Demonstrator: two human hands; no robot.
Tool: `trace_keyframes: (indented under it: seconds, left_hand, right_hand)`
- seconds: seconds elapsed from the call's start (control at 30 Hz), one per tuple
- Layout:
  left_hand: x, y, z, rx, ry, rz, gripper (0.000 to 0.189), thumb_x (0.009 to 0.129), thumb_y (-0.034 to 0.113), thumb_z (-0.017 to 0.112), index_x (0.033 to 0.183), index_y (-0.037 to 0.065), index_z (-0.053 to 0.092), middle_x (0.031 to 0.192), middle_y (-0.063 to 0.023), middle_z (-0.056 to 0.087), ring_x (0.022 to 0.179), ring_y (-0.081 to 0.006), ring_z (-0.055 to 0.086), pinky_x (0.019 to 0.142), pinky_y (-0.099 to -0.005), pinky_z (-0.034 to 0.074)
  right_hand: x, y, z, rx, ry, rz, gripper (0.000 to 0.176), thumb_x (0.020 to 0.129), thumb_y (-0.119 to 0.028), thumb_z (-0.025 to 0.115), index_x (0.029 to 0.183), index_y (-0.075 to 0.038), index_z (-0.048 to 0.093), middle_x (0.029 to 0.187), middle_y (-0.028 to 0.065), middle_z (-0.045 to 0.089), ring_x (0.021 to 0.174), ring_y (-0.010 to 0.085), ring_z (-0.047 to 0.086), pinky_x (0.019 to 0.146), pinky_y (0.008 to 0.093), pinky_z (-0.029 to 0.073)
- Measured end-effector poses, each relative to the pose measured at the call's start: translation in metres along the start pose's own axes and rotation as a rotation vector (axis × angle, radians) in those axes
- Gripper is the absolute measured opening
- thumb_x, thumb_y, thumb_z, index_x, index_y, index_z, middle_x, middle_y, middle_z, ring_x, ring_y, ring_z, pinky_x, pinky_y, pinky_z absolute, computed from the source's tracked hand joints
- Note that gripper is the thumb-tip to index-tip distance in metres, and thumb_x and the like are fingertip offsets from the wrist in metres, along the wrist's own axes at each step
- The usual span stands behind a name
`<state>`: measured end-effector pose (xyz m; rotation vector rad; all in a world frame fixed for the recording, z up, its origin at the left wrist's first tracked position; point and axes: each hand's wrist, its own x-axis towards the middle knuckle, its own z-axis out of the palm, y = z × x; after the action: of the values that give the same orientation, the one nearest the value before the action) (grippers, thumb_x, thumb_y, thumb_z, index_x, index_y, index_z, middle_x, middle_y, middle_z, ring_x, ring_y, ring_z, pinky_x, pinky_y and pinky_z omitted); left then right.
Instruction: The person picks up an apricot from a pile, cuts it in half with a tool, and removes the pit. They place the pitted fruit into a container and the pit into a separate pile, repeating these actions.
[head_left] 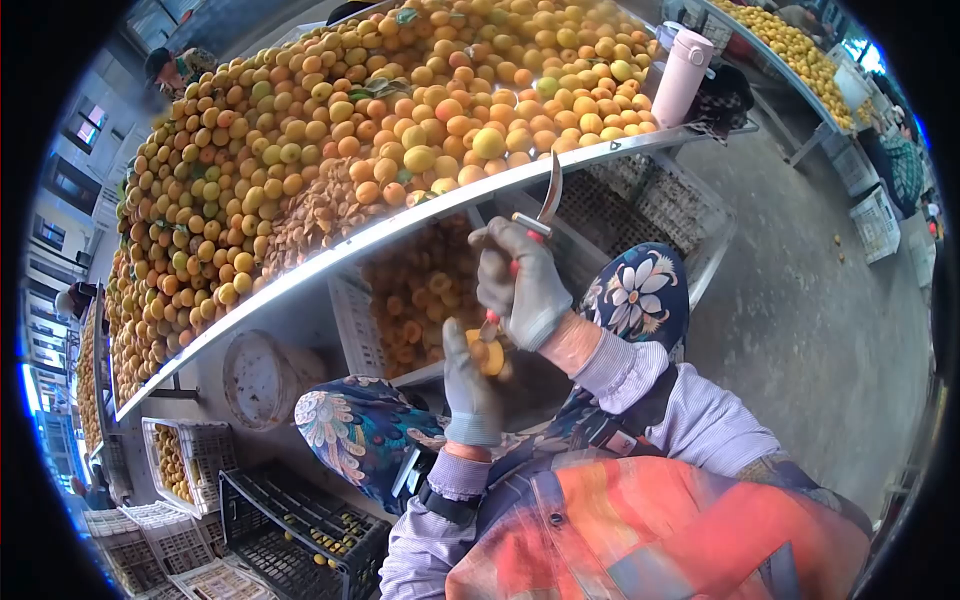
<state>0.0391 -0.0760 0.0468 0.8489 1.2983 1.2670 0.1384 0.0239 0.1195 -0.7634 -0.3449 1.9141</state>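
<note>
My right hand (520,280), in a grey glove, is closed around the red handle of a knife (552,192) with a curved blade that points up. The handle's lower end comes out below my fist, close to a cut-looking apricot (488,356). My left hand (468,388), also gloved and partly blurred, has this apricot against the inner side of its fingers; the thumb is hard to make out. Beneath both hands stands a crate (355,318) holding many apricot pieces (425,285).
A metal-edged table (330,248) heaped with whole apricots (300,130) runs across in front, with a pile of brown pits (325,208) near its edge. A pink flask (683,78) stands at its right end. A bucket (252,378) and a black crate (300,520) are lower left.
</note>
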Motion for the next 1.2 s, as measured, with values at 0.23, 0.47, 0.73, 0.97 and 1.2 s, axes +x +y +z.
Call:
trace_keyframes:
  seconds: [0.23, 0.47, 0.73, 0.97, 1.2]
  left_hand:
    - [0.006, 0.01, 0.015, -0.569, 0.171, -0.336, 0.049, 0.099, 0.05, 0.034, 0.098, 0.006, 0.054, 0.077, -0.0051, 0.055, 0.07, -0.0153, 0.054, 0.063, -0.0291, 0.045]
    - [0.007, 0.034, 0.022, -0.84, -0.052, -0.515, 0.055, 0.091, 0.064, 0.04, 0.085, 0.012, 0.055, 0.054, 0.0033, 0.034, 0.047, -0.0121, 0.031, 0.049, -0.026, 0.031]
    - [0.012, 0.046, 0.026, -0.891, 0.003, -0.562, 0.048, 0.092, 0.059, 0.044, 0.096, 0.012, 0.053, 0.066, 0.0017, 0.041, 0.057, -0.0121, 0.038, 0.055, -0.0267, 0.037]
    - [0.024, 0.05, 0.022, -0.801, -0.108, -0.534, 0.032, 0.096, 0.035, 0.048, 0.109, 0.006, 0.052, 0.087, -0.0068, 0.054, 0.077, -0.0174, 0.052, 0.067, -0.0295, 0.047]
    - [0.084, 0.07, 0.006, -0.814, -0.216, -0.431, 0.033, 0.087, 0.027, 0.064, 0.112, 0.006, 0.057, 0.089, -0.006, 0.059, 0.078, -0.0186, 0.057, 0.07, -0.0312, 0.047]
  right_hand:
    - [0.003, 0.004, -0.007, 0.179, 0.137, 0.15, 0.024, 0.095, -0.032, 0.051, 0.091, -0.009, 0.058, 0.055, -0.0075, 0.036, 0.039, 0.0053, 0.021, 0.038, 0.0218, 0.019]
    - [0.011, -0.001, -0.006, 0.192, 0.084, 0.142, 0.024, 0.095, -0.032, 0.051, 0.093, -0.009, 0.057, 0.055, -0.0074, 0.036, 0.039, 0.0057, 0.021, 0.039, 0.022, 0.019]
    - [0.023, -0.002, -0.008, 0.116, 0.023, 0.096, 0.025, 0.095, -0.034, 0.052, 0.094, -0.009, 0.057, 0.055, -0.0079, 0.036, 0.038, 0.0056, 0.021, 0.038, 0.0221, 0.019]
    - [0.037, -0.014, -0.013, 0.073, -0.02, 0.053, 0.025, 0.095, -0.033, 0.051, 0.093, -0.008, 0.058, 0.055, -0.0078, 0.037, 0.038, 0.0056, 0.021, 0.038, 0.022, 0.018]
    - [0.066, -0.069, -0.012, 0.22, -0.062, -0.138, 0.025, 0.097, -0.033, 0.048, 0.088, -0.012, 0.057, 0.051, -0.0078, 0.03, 0.04, 0.0074, 0.021, 0.041, 0.0243, 0.021]
